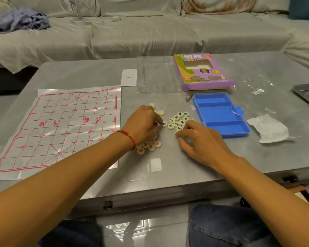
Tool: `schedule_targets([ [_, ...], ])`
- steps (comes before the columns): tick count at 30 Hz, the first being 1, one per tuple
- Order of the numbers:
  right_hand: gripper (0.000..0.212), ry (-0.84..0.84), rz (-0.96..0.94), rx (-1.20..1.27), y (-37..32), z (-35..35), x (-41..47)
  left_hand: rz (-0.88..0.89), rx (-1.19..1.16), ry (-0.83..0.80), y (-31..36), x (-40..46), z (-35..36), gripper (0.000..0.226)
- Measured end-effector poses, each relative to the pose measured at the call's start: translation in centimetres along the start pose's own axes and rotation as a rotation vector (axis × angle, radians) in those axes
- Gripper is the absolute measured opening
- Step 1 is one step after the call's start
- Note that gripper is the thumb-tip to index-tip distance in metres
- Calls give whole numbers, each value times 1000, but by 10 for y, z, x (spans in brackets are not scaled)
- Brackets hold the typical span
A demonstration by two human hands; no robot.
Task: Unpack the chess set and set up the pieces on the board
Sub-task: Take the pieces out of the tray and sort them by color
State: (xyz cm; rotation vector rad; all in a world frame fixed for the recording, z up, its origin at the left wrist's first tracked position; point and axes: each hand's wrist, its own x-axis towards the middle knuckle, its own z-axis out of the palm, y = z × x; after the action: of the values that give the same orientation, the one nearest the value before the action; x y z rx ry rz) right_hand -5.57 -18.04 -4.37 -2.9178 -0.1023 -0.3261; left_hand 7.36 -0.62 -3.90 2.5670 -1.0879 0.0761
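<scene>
While board (pixel 61 129) lies bare at table (pixel 221 166) left, case (pixel 219 114) sits emptied at right. Pieces between: black cluster (pixel 178 120) by right hand (pixel 202 139), red cluster (pixel 150 145) under left hand (pixel 143 125). Both hands' fingers curled over pieces; grip unclear. Board lies left of both; left hand nearer.
</scene>
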Motion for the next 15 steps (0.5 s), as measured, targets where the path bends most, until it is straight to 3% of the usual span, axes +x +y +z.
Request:
schedule_targets([
  [5, 25, -5, 55, -42, 2, -2, 14, 22, 21, -34, 7, 12, -2, 30],
  [11, 25, -20, 55, 39, -4, -5, 61, -217, -77, 83, -27, 20, -16, 23],
  [15, 35, -90, 83, -4, -8, 8, 101, -246, -98, 12, -43, 21, -15, 33],
])
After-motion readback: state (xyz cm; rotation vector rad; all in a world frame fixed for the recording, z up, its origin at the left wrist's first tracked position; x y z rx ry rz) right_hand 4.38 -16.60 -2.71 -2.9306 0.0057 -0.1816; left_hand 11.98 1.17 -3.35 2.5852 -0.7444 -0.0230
